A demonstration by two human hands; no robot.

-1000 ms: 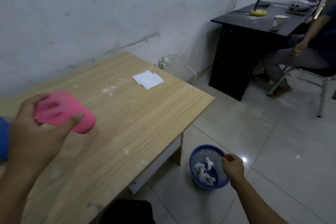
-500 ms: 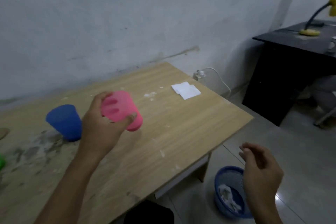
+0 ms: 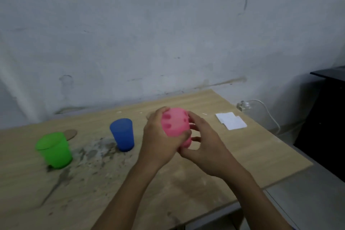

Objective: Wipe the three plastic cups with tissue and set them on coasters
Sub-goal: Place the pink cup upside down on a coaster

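I hold a translucent pink cup (image 3: 175, 124) above the middle of the wooden table (image 3: 242, 155). My left hand (image 3: 158, 142) grips it from the left, fingers showing through the plastic. My right hand (image 3: 203, 144) closes on its right side and lower end. A blue cup (image 3: 122, 134) stands upside down just left of my hands. A green cup (image 3: 55, 150) stands upside down farther left. A round brown coaster (image 3: 71, 133) peeks out behind the green cup. White tissues (image 3: 231, 122) lie flat at the table's right back. No tissue is in either hand.
Grey dirty smears and crumbs (image 3: 93, 155) cover the table between the green and blue cups. A wall socket with a white cable (image 3: 261, 106) sits behind the table's right corner. A black desk (image 3: 328, 117) stands at the far right.
My right hand has come up from the blue bin on the floor and taken hold of the pink cup. My view swung left, so the green cup appeared and the bin left view.
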